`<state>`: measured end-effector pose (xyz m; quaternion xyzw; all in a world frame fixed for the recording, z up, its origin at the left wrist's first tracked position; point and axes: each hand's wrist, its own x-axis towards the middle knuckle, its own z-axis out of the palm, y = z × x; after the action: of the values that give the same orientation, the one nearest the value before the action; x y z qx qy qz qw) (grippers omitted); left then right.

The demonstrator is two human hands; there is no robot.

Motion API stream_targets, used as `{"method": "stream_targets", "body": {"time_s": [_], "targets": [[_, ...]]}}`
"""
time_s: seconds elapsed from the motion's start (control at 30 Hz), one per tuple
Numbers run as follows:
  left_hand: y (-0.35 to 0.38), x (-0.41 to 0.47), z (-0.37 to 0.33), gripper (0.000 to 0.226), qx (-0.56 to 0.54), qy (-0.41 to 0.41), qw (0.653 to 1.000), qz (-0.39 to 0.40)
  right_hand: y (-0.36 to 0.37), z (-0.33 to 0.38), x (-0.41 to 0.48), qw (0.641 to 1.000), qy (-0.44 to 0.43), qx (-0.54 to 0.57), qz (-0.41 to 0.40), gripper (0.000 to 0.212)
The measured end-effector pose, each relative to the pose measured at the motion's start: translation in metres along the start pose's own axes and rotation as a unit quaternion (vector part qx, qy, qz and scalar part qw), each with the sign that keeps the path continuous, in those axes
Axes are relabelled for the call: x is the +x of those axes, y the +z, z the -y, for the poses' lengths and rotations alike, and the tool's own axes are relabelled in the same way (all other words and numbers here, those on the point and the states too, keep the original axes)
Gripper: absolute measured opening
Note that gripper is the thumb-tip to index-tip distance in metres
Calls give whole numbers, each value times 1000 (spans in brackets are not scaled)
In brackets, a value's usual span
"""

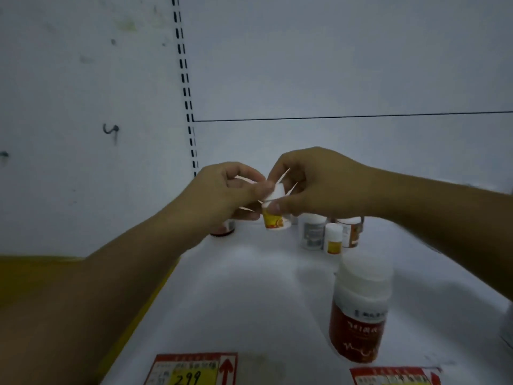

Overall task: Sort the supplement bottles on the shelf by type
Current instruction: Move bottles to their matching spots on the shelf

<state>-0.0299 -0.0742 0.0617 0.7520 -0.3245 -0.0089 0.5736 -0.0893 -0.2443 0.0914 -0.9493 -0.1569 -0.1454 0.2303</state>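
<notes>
Price tag [191, 369] marked 299 and a second price tag [394, 376] sit on the shelf's front lip, closest to the lens.

Head view, the only one:
- Big red-labelled bottle [359, 312] with a white cap stands upright on the shelf [249, 287], front right.
- Back right is a tight cluster. A grey-labelled bottle [312, 232] and a brown-labelled bottle [350, 232] stand behind a small yellow bottle [332, 238].
- A dark bottle [226, 227] is mostly hidden behind the left hand [222, 193].
- The task item is a yellow-labelled mini bottle [274, 215], held in the air above the back-middle of the shelf and slightly tilted.
- Left grip: fingertips pinch at its white cap.
- Right hand [313, 184] grip: thumb and fingers pinch its shoulder.
- Thin white slivers show around the cap; I can't tell what they are.

Likely step: check the type, then place it with its match. The match looks like the small yellow bottle in the cluster.

To do it well:
- Let one hand take over so the other doesn't block the set-down.
- Keep the bottle upright.
- Come in from the front and set it just beside its twin, label forward.
- Stay clear of the taller bottles behind. The bottle looks light and probably tips easily, so release only once the base is flat.
</notes>
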Motion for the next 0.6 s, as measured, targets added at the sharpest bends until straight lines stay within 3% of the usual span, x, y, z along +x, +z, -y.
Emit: {"method": "stream_targets", "body": {"time_s": [0.07, 0.13, 0.17, 0.23, 0.3, 0.6], "targets": [[-22, 22, 13, 33, 19, 1, 997, -77, -3, -3, 13, 1000, 7, 22, -7, 31], [-46, 47, 35, 22, 135, 13, 971, -194, -3, -10, 20, 999, 12, 49, -2, 31], [-56, 57, 48, 21, 209, 0, 955, -212, -3, -14, 21, 998, 13, 63, 3, 30], [-65, 74, 76, 34, 311, -57, 937, -146, -2, -21, 21, 996, 18, 85, 4, 29], [-67, 86, 100, 50, 320, -99, 937, -101, 1, -25, 20, 995, 24, 99, 0, 26], [-52, 97, 121, 46, 224, -81, 955, -178, 15, -11, 19, 993, 0, 118, 19, 12]]}}
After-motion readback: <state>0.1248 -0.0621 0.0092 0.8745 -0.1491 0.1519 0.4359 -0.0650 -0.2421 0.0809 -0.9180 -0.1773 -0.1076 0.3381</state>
